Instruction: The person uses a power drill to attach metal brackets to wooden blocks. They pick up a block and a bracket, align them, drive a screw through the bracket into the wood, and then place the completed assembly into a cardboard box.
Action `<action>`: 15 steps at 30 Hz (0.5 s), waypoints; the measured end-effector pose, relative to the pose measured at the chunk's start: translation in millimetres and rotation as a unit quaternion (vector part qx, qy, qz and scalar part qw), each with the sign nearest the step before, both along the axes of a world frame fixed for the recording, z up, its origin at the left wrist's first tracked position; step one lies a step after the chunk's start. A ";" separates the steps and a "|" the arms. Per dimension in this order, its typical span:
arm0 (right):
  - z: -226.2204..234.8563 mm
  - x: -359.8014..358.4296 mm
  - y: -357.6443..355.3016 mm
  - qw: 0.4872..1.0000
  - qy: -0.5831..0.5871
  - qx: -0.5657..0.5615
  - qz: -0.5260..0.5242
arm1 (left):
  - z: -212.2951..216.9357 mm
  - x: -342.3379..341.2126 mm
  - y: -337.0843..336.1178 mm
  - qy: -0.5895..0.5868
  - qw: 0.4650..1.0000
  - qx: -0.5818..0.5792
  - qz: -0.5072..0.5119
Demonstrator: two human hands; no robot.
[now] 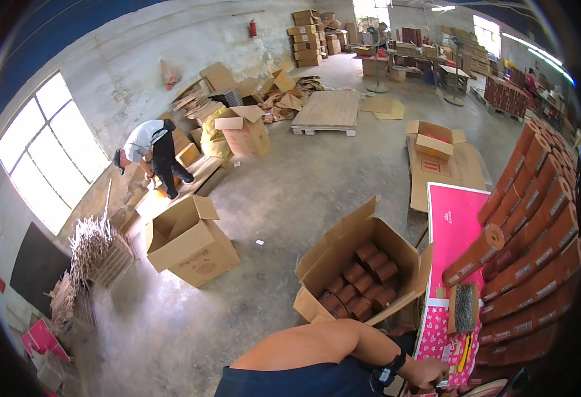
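Observation:
My left hand [426, 373], a dark watch on its wrist, reaches to the near edge of a pink patterned sheet [436, 334]. Its fingers are bent together. Whatever lies between them is too small and hidden to name. Close by on the sheet is a yellow-handled tool [464, 352], with a small cardboard tray [474, 316] holding a dark grey mesh-like piece just beyond it. A brown wrapped roll [473, 255] lies past the tray, beside tall stacks of similar rolls [535, 264]. My right hand does not show.
An open carton [323, 271] with several brown rolls [363, 281] stands left of the pink surface. Another open carton [198, 261] is on the floor. A person [155, 149] bends over near the window. Beyond are a wooden pallet [327, 111] and a smaller carton [434, 140].

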State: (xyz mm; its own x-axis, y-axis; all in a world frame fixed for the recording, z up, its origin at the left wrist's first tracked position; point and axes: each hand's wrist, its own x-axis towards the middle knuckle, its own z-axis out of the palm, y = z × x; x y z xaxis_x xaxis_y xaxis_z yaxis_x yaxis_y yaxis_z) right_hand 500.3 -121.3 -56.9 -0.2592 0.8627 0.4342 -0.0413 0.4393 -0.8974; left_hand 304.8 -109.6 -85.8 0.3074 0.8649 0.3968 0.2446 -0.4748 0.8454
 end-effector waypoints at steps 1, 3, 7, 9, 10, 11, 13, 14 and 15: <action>11.8 -5.4 -11.8 0.999 -0.034 -0.023 -0.035 | -5.1 2.2 -0.2 0.028 1.000 0.006 0.005; 22.7 -5.1 -22.1 0.996 -0.061 -0.038 -0.057 | -1.7 0.3 -2.2 0.019 1.000 0.001 0.006; 41.5 -18.6 -21.1 0.991 -0.102 -0.043 -0.077 | -2.9 -7.1 3.3 0.004 0.999 0.038 0.027; 49.2 -25.4 -10.0 0.990 -0.118 -0.037 -0.070 | -8.3 -10.8 15.1 -0.001 0.998 0.044 0.042; 51.7 -31.5 -1.7 0.990 -0.125 -0.033 -0.061 | -9.5 -19.0 21.1 0.002 0.997 0.049 0.063; 49.2 -20.8 -19.9 0.987 -0.125 -0.045 -0.092 | -12.2 -6.4 12.1 0.000 0.999 0.033 0.027; 44.9 -2.5 -63.1 0.978 -0.124 -0.069 -0.151 | -16.4 17.0 -8.0 0.013 0.998 0.003 -0.053; 67.0 -9.5 -85.5 0.971 -0.124 -0.082 -0.187 | -19.3 27.8 -21.4 0.018 0.996 -0.003 -0.085; 55.8 -18.2 -46.3 0.979 -0.133 -0.072 -0.133 | -12.1 6.5 1.5 0.022 0.999 0.023 -0.038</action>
